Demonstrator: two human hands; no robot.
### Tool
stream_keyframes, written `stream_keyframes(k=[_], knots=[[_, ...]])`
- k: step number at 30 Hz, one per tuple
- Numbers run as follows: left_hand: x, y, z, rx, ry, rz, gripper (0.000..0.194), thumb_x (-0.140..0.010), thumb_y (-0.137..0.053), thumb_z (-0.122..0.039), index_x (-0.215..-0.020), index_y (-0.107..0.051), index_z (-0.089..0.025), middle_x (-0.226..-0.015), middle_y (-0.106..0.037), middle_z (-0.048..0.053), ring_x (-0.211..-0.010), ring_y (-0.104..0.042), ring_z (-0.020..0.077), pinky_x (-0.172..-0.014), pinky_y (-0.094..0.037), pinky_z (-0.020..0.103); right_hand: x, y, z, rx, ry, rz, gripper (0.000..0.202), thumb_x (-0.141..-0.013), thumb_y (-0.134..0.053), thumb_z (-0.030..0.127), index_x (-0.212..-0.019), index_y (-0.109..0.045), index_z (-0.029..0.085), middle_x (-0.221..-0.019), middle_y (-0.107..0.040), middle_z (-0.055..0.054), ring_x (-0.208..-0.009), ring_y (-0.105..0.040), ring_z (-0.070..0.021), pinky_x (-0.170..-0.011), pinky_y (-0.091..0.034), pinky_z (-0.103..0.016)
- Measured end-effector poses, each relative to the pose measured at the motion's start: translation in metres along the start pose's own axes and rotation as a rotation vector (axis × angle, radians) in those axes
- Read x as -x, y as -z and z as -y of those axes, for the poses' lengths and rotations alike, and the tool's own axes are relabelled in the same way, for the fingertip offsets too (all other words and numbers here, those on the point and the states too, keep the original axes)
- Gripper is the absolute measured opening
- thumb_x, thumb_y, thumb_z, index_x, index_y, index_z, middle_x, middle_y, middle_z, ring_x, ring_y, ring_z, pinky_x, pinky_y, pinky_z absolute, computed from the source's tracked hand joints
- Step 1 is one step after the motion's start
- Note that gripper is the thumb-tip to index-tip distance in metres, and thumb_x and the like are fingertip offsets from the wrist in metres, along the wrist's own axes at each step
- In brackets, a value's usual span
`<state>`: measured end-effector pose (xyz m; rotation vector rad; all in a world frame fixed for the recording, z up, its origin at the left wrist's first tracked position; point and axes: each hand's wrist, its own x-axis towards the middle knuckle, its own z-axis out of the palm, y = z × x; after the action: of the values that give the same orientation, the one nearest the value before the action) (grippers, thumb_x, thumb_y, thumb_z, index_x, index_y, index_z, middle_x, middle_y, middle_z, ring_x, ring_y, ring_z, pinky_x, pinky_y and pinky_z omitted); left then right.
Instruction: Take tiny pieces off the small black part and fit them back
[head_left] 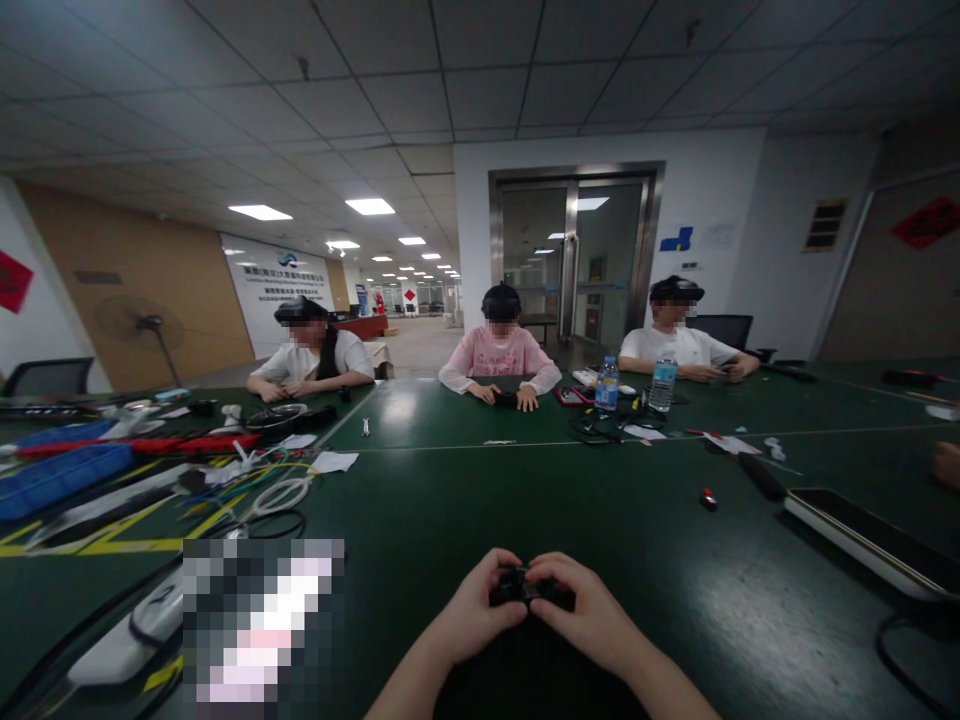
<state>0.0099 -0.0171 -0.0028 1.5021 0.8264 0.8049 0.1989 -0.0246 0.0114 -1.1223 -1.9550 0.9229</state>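
Note:
A small black object [517, 584] is held between my two hands near the front of the green table [405, 520]. My left hand [478, 603] curls around its left side, thumb along the near edge and fingers over the far edge. On the opposite side, my right hand [579, 606] grips it, with fingertips on top and thumb at the near edge. Fingers cover much of the object, and its exact kind is too dark to make out.
Left of my hands lie a white power strip [127, 632], coiled cables [277, 497] and a blue tray [64, 480]. To the right are a small red-and-black item [708, 499] and a white-edged dark device [862, 535]. Water bottles [663, 384] stand farther off; three people sit opposite.

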Motion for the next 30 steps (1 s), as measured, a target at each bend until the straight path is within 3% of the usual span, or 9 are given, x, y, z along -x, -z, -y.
stream_keyframes(k=[9, 18, 23, 27, 30], knots=[[-0.002, 0.002, 0.008, 0.02, -0.018, 0.014, 0.046, -0.069, -0.062, -0.009, -0.109, -0.043, -0.02, -0.098, -0.057, 0.004, -0.091, -0.056, 0.0181, -0.079, -0.042, 0.032, 0.001, 0.0, 0.003, -0.005, -0.015, 0.015, 0.02, -0.073, -0.06, 0.02, -0.091, -0.065, 0.025, -0.107, -0.06, -0.003, -0.102, -0.056, -0.0217, -0.088, -0.044, -0.035], [-0.004, 0.002, 0.015, 0.112, -0.038, 0.012, 0.067, -0.068, -0.062, -0.007, -0.125, -0.029, -0.022, -0.103, -0.058, 0.006, -0.094, -0.057, 0.0186, -0.079, -0.041, 0.032, 0.0, 0.0, 0.0, 0.016, -0.018, 0.02, 0.022, -0.071, -0.061, 0.02, -0.093, -0.065, 0.024, -0.11, -0.059, -0.004, -0.104, -0.055, -0.023, -0.089, -0.043, -0.036], [-0.004, 0.003, 0.013, 0.013, -0.052, -0.005, 0.041, -0.069, -0.063, -0.01, -0.105, -0.046, -0.019, -0.094, -0.057, 0.002, -0.087, -0.056, 0.0165, -0.076, -0.042, 0.03, -0.001, -0.002, -0.001, -0.033, -0.008, 0.013, 0.019, -0.072, -0.06, 0.018, -0.09, -0.064, 0.024, -0.11, -0.059, -0.002, -0.106, -0.054, -0.0213, -0.093, -0.041, -0.035], [-0.003, 0.005, 0.012, -0.006, -0.013, -0.025, 0.041, -0.07, -0.061, -0.008, -0.106, -0.046, -0.021, -0.094, -0.057, 0.002, -0.086, -0.055, 0.0161, -0.075, -0.042, 0.031, -0.004, 0.004, -0.007, -0.066, -0.047, -0.06, 0.015, -0.075, -0.059, 0.025, -0.089, -0.063, 0.023, -0.116, -0.058, -0.004, -0.112, -0.05, -0.0243, -0.097, -0.036, -0.041], [-0.001, 0.005, 0.01, 0.004, 0.012, -0.012, 0.043, -0.07, -0.061, -0.008, -0.108, -0.045, -0.022, -0.098, -0.056, 0.003, -0.088, -0.055, 0.0174, -0.074, -0.042, 0.031, -0.007, 0.013, -0.014, -0.148, -0.08, -0.137, 0.026, -0.076, -0.06, 0.034, -0.099, -0.063, 0.023, -0.11, -0.063, -0.005, -0.108, -0.053, -0.0256, -0.095, -0.037, -0.043]])
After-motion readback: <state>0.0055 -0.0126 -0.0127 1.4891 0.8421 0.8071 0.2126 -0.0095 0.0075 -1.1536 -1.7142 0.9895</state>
